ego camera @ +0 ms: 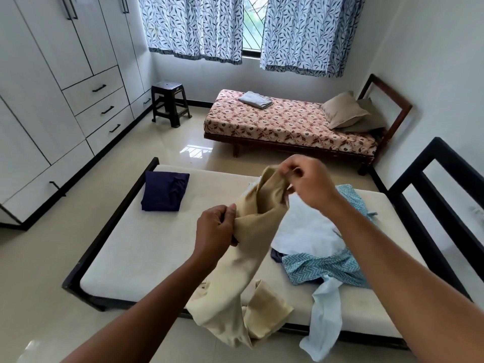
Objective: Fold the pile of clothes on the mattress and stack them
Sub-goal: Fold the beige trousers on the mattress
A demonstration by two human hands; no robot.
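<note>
I hold a pair of beige trousers [251,247] up over the cream mattress [146,247]. My left hand [216,229] grips the cloth lower down, and my right hand [310,180] pinches its upper edge. The trouser legs hang down past the mattress's near edge. A folded dark blue garment [164,191] lies at the mattress's far left corner. To the right sits the unfolded pile: a white garment [306,229], a teal zigzag-patterned garment [324,268] and a pale blue piece [323,318] trailing over the near edge.
The mattress sits in a black bed frame [429,195] with a raised end at the right. Beyond it stands a second bed with a floral sheet [285,124], pillows and a folded grey cloth. A dark stool [169,102] and white wardrobes [52,100] line the left.
</note>
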